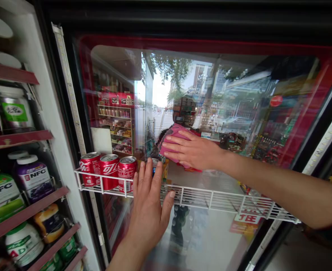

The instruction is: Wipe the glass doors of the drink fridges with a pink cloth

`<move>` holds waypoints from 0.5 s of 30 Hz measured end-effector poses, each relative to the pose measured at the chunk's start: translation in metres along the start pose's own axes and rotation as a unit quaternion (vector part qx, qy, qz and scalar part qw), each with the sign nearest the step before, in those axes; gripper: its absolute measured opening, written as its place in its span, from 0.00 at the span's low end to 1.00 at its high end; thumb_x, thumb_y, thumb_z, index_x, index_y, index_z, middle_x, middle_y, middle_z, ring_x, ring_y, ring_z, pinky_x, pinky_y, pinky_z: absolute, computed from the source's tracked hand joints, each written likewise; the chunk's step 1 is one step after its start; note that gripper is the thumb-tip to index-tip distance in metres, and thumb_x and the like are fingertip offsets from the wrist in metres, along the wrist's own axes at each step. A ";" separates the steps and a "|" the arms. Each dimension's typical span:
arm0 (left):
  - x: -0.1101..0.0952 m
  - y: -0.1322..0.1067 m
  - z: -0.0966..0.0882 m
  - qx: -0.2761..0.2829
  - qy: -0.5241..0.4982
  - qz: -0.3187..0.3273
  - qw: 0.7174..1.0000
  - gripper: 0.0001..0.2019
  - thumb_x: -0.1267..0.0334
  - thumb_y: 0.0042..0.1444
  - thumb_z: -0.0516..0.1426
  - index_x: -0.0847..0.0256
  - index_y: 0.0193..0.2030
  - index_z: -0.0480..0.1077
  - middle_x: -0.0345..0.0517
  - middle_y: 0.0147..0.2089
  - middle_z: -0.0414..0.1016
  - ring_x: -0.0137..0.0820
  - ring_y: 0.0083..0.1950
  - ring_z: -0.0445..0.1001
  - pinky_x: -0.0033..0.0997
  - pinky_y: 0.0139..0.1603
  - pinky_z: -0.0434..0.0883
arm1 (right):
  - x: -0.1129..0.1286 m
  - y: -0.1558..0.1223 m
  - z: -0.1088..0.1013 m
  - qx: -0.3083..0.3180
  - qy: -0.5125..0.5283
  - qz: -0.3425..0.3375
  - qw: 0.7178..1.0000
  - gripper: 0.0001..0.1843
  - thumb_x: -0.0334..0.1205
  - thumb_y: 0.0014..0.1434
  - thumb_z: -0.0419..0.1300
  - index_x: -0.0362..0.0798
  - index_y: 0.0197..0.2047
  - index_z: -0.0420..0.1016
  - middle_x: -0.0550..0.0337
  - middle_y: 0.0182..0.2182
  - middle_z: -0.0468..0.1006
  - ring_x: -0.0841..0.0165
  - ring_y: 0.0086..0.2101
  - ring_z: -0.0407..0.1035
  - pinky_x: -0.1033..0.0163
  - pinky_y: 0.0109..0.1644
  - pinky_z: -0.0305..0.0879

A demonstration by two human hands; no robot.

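My right hand (pixel 192 150) lies flat on a pink cloth (pixel 173 132), pressing it against the inside glass (pixel 239 113) of an open cooler door. My left hand (pixel 149 205) rests open, fingers spread, against the white wire door rack (pixel 211 197) and the glass beside it. Three red cola cans (pixel 108 171) stand in the rack's left end, just left of my left hand. Another can sits partly hidden behind my left fingers.
The cooler's shelves at the left hold NFC juice bottles (pixel 33 177), white and green bottles (pixel 23 242) and cans. The door frame (pixel 70 98) runs down between shelves and glass. The glass reflects a shop and a street.
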State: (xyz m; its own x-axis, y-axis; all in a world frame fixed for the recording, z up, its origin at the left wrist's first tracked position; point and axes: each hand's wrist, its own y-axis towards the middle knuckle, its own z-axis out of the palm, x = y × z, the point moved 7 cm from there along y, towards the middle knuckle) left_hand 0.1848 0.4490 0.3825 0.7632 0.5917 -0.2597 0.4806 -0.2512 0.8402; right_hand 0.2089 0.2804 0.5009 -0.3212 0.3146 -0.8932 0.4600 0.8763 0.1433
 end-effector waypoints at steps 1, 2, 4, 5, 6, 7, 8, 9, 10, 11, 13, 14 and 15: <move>-0.003 0.000 0.003 0.001 -0.001 0.000 1.000 0.41 0.57 0.77 0.54 0.49 0.89 0.37 0.54 0.91 0.38 0.48 0.91 0.35 0.69 0.86 0.48 | -0.001 -0.008 0.001 -0.006 0.009 0.005 1.000 0.42 0.51 0.71 0.66 0.53 0.83 0.61 0.57 0.82 0.61 0.54 0.81 0.52 0.40 0.86 0.45; -0.006 0.001 0.005 0.001 -0.001 0.001 1.000 0.41 0.57 0.77 0.54 0.49 0.89 0.37 0.55 0.91 0.39 0.47 0.91 0.36 0.68 0.86 0.48 | -0.001 -0.016 0.001 -0.013 0.018 0.011 1.000 0.44 0.50 0.70 0.67 0.53 0.83 0.61 0.57 0.82 0.61 0.54 0.81 0.52 0.41 0.86 0.44; -0.014 0.001 0.008 -0.003 -0.002 0.006 1.000 0.41 0.57 0.77 0.54 0.49 0.89 0.37 0.55 0.91 0.39 0.47 0.91 0.36 0.67 0.87 0.48 | -0.002 -0.032 0.000 -0.023 0.036 0.026 0.999 0.45 0.49 0.68 0.68 0.53 0.83 0.61 0.57 0.82 0.61 0.55 0.81 0.52 0.42 0.87 0.43; -0.018 0.002 0.010 -0.004 -0.003 0.007 1.000 0.41 0.57 0.77 0.54 0.49 0.89 0.36 0.55 0.91 0.39 0.46 0.91 0.36 0.66 0.87 0.48 | -0.002 -0.040 -0.001 -0.022 0.044 0.037 0.998 0.44 0.49 0.69 0.68 0.54 0.83 0.60 0.58 0.82 0.61 0.55 0.81 0.52 0.42 0.87 0.43; -0.023 0.002 0.012 -0.003 -0.004 0.010 1.000 0.41 0.57 0.77 0.54 0.49 0.89 0.36 0.55 0.91 0.39 0.46 0.91 0.36 0.66 0.87 0.48 | -0.003 -0.049 -0.002 -0.014 0.052 0.051 0.997 0.44 0.48 0.69 0.68 0.56 0.83 0.60 0.59 0.82 0.60 0.56 0.81 0.53 0.41 0.87 0.43; -0.028 0.002 0.014 -0.001 -0.004 0.012 1.000 0.41 0.58 0.77 0.54 0.49 0.89 0.36 0.55 0.91 0.40 0.46 0.91 0.36 0.66 0.87 0.48 | -0.003 -0.057 -0.002 -0.002 0.063 0.065 0.996 0.43 0.48 0.70 0.68 0.58 0.83 0.59 0.61 0.82 0.59 0.57 0.81 0.53 0.41 0.87 0.44; -0.033 0.001 0.017 0.003 -0.004 0.014 1.000 0.41 0.58 0.77 0.54 0.49 0.89 0.36 0.55 0.90 0.40 0.47 0.91 0.37 0.66 0.87 0.48 | -0.003 -0.066 -0.003 0.009 0.077 0.082 0.994 0.44 0.48 0.71 0.68 0.59 0.84 0.58 0.62 0.82 0.59 0.56 0.81 0.53 0.41 0.87 0.45; -0.037 0.001 0.019 0.005 -0.002 0.014 1.000 0.41 0.58 0.77 0.54 0.49 0.89 0.36 0.56 0.90 0.40 0.47 0.91 0.37 0.67 0.87 0.47 | -0.004 -0.076 -0.004 0.018 0.094 0.099 0.991 0.45 0.48 0.71 0.68 0.60 0.84 0.56 0.63 0.83 0.58 0.56 0.81 0.52 0.40 0.87 0.45; -0.041 0.001 0.021 0.003 0.002 0.011 1.000 0.41 0.58 0.77 0.54 0.49 0.89 0.37 0.56 0.90 0.40 0.48 0.91 0.37 0.68 0.87 0.46 | -0.004 -0.085 -0.004 0.024 0.111 0.116 0.987 0.47 0.47 0.70 0.69 0.61 0.85 0.54 0.64 0.83 0.58 0.55 0.81 0.52 0.40 0.87 0.46; -0.045 0.001 0.023 -0.002 0.006 0.007 1.000 0.41 0.58 0.77 0.54 0.49 0.89 0.37 0.56 0.90 0.41 0.49 0.91 0.37 0.69 0.87 0.44 | -0.004 -0.095 -0.005 0.025 0.125 0.134 0.983 0.48 0.45 0.70 0.69 0.62 0.86 0.52 0.64 0.83 0.57 0.54 0.81 0.52 0.39 0.87 0.47; -0.053 0.001 0.026 -0.015 0.012 0.000 1.000 0.42 0.58 0.76 0.55 0.49 0.89 0.38 0.56 0.90 0.42 0.50 0.91 0.36 0.70 0.87 0.42 | -0.003 -0.116 -0.006 0.021 0.137 0.166 0.976 0.50 0.44 0.71 0.69 0.63 0.86 0.49 0.64 0.83 0.57 0.53 0.81 0.52 0.37 0.87 0.46; -0.057 0.002 0.028 -0.019 0.012 -0.001 1.000 0.42 0.57 0.76 0.55 0.49 0.89 0.39 0.56 0.90 0.42 0.50 0.91 0.36 0.69 0.87 0.41 | -0.002 -0.127 -0.006 0.020 0.132 0.182 0.974 0.49 0.44 0.71 0.68 0.63 0.87 0.48 0.63 0.83 0.57 0.53 0.81 0.52 0.36 0.87 0.45; -0.061 0.002 0.031 -0.020 0.011 0.001 1.000 0.42 0.58 0.76 0.55 0.49 0.89 0.39 0.56 0.90 0.42 0.49 0.91 0.36 0.69 0.87 0.42 | -0.001 -0.138 -0.005 0.019 0.121 0.195 0.973 0.49 0.45 0.72 0.67 0.62 0.87 0.48 0.62 0.83 0.57 0.53 0.81 0.51 0.35 0.88 0.43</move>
State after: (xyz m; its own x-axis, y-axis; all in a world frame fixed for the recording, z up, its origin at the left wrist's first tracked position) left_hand 0.1526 0.3889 0.3849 0.7544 0.6077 -0.2482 0.4616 -0.2224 0.8587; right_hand 0.1416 0.1614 0.4844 -0.2987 0.7018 -0.6468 0.6150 0.6598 0.4318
